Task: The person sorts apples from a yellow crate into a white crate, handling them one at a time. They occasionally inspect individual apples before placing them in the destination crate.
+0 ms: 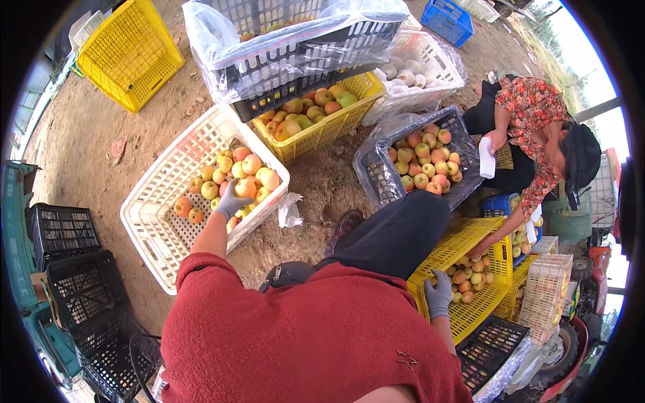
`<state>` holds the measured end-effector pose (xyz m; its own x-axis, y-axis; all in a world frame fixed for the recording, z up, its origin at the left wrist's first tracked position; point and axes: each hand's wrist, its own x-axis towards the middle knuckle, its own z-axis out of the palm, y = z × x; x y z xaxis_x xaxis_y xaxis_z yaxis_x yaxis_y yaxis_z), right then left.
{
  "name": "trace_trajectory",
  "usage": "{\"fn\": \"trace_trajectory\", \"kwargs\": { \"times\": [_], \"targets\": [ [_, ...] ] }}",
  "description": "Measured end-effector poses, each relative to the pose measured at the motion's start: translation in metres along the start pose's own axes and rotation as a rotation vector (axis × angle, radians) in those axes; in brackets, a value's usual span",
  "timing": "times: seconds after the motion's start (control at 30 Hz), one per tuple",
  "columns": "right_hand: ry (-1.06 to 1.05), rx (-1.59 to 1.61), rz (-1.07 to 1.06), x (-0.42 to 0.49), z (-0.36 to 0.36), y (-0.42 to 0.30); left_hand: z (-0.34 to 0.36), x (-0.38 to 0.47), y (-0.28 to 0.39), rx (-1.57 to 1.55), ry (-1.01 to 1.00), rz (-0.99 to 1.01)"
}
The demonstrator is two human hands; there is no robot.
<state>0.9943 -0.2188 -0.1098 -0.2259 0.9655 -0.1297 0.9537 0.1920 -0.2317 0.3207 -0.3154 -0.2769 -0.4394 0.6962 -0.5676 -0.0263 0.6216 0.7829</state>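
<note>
My left hand [233,201], in a grey glove, curls its thumb and fingers around a yellow-red apple [246,188]. That apple is among a heap of others at the right end of a white plastic crate [166,199], whose left part shows its perforated floor. On my other side, my gloved right hand [438,294] is at the near end of a yellow plastic crate [468,322]. Loose apples [468,277] lie just beyond its fingers. Whether those fingers grip anything is hidden from this angle.
A co-worker [541,131] at right holds a white foam net sleeve [487,157] and reaches into the same yellow crate. A plastic-lined dark crate [364,169] of apples stands ahead, near my knee. Stacked crates [297,65] rise behind the white one; black crates [83,287] are at left.
</note>
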Motion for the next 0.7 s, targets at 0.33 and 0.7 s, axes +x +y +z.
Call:
{"fn": "trace_trajectory", "kwargs": {
  "times": [0.33, 0.7],
  "targets": [
    [0.018, -0.016, -0.021, 0.008, 0.004, 0.003, -0.012, 0.004, -0.002, -0.273, 0.09, -0.225],
    [0.15, 0.08, 0.045, -0.002, -0.004, -0.001, -0.057, 0.061, -0.06, 0.477, 0.181, 0.301]
  ]
}}
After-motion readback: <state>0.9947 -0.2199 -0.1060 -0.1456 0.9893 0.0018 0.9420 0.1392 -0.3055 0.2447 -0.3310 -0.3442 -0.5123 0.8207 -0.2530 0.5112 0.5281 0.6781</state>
